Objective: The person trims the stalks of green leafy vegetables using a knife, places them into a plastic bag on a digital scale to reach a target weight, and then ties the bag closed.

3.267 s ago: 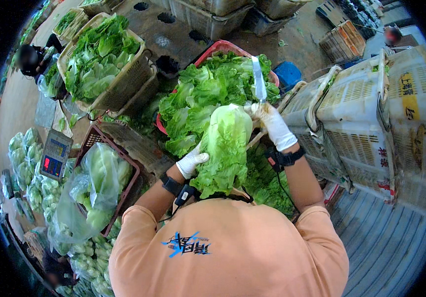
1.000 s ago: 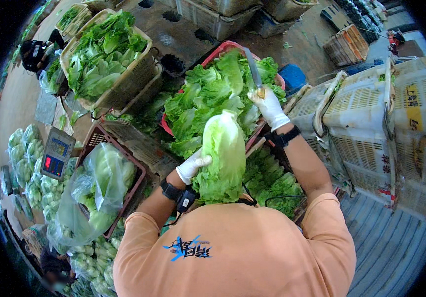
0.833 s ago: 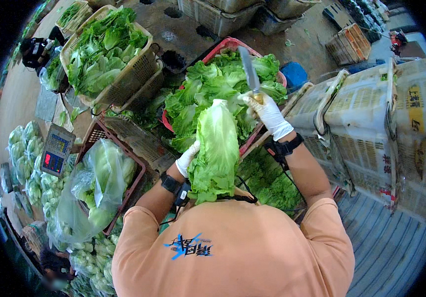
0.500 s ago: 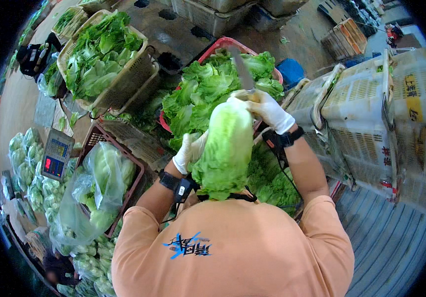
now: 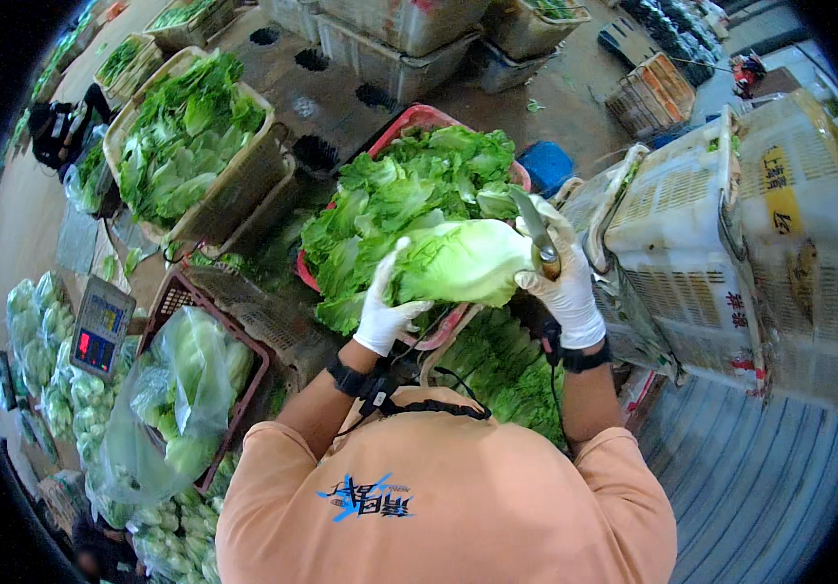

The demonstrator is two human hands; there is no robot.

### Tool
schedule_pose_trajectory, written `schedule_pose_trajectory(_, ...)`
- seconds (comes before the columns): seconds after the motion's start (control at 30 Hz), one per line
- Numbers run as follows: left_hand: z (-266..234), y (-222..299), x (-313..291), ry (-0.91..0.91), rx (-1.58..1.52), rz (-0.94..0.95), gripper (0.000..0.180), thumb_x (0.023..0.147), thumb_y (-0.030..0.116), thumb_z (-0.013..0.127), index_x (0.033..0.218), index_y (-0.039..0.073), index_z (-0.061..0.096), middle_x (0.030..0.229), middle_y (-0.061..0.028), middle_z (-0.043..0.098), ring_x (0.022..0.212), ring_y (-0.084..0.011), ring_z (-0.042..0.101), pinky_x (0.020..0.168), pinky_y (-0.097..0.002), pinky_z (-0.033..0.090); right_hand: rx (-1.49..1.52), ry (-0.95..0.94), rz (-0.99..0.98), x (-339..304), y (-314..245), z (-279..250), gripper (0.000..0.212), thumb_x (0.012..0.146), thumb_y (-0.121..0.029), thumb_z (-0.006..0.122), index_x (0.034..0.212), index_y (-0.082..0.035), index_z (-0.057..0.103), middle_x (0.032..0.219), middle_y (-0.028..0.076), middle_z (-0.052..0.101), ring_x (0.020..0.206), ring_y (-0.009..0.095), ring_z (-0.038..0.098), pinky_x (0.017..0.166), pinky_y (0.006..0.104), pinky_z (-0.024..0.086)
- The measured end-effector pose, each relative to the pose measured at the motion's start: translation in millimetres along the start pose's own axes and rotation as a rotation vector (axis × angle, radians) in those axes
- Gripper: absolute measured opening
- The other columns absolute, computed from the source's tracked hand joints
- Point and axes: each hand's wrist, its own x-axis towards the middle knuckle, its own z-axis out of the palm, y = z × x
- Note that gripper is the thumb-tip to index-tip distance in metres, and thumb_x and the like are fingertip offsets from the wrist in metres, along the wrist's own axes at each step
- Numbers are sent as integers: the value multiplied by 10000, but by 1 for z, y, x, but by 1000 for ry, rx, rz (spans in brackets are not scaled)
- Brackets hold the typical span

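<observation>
A pale green head of Chinese cabbage (image 5: 467, 261) lies sideways in front of me, its white base to the right and its leafy end to the left. My left hand (image 5: 385, 304), in a white glove, cradles the leafy end with thumb and fingers apart around it. In my gloved right hand (image 5: 567, 282) is a knife (image 5: 540, 238), its blade pointing up and away beside the cabbage's base. The right fingers also touch that base. Beneath and beyond the cabbage, a red basket (image 5: 421, 115) is heaped with loose green leaves (image 5: 380, 209).
Stacked pale plastic crates (image 5: 677, 234) stand at my right. On the left are a leaf-filled crate (image 5: 268, 117), a digital scale (image 5: 102, 326), and a dark red crate (image 5: 261, 375) with bagged cabbages (image 5: 195, 375). More greens (image 5: 506, 365) lie close to my body. Another person (image 5: 58, 127) is at the far left.
The cabbage has turned from upright, base away from me, to lying sideways with its base right. My right hand has come nearer and right, and the knife has swung closer to the base.
</observation>
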Motion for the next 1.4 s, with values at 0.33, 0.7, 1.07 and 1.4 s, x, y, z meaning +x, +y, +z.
schedule_pose_trajectory(0.33, -6, 39, 15, 86, 606, 687, 909, 550, 176, 861, 1349, 107, 434, 1416, -228, 354, 1303, -391, 357, 1074, -465, 295, 545, 303, 165, -45, 24, 5, 549, 791, -379, 741, 1156, -21, 544, 924, -15, 598, 697, 46, 559, 571, 177, 444)
schedule_pose_trajectory(0.7, -30, 66, 11, 113, 403, 330, 1015, 722, 285, 731, 1494, 151, 86, 1538, -147, 138, 1404, -358, 164, 1095, -530, 198, -81, 121, -269, -43, 6, -27, 523, 765, -282, 771, 1145, 15, 567, 1168, 117, 552, 1075, 221, 534, 946, 355, 415)
schedule_pose_trajectory(1.07, 7, 68, 33, -913, -90, -514, 964, 641, 385, 832, 1381, -11, 358, 1244, -77, 527, 1115, -152, 488, 996, -311, 374, 376, -339, 288, -28, 5, 11, 429, 862, -212, 679, 1224, -34, 535, 1072, 25, 597, 981, 124, 553, 865, 283, 454)
schedule_pose_trajectory(1.4, -23, 25, 4, -659, -309, -606, 960, 654, 513, 775, 1363, 5, 373, 1256, -86, 526, 1130, -184, 521, 991, -344, 404, -861, -47, -261, -40, 1, 27, 360, 632, -64, 703, 987, -117, 664, 685, 61, 569, 597, 252, 577, 529, 339, 470)
